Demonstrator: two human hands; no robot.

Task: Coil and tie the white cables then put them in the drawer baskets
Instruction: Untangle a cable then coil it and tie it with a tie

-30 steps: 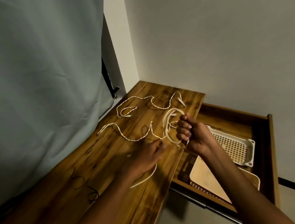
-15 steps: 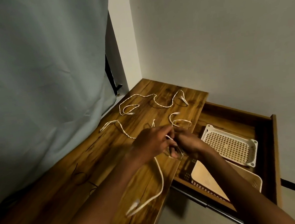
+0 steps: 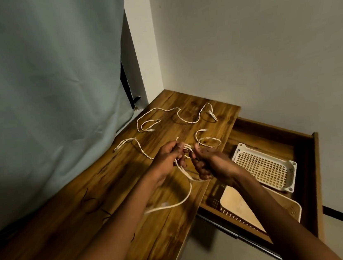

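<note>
Progress on the task looks small, as a judgement from how things lie. The left hand [image 3: 170, 156] has its fingers curled round a few loops of one white cable [image 3: 189, 183], and the right hand [image 3: 206, 162], just beside it, also seems to pinch the same cable with curled fingers, though the dim light hides the exact contact. This cable hangs from the hands above the wooden table [image 3: 84, 205]; its loose tail runs down toward the person and ends blurred near the table's front edge, so the coil is not complete and no tie is visible. A second cable [image 3: 177, 116] lies uncoiled at the far end of the table. In the open drawer [image 3: 314, 177] stand a white basket [image 3: 266, 168] and a cream basket [image 3: 238, 206], and no cable shows in either one. What remains is probably to finish this coil, tie it, coil the other, and put them in the baskets.
</note>
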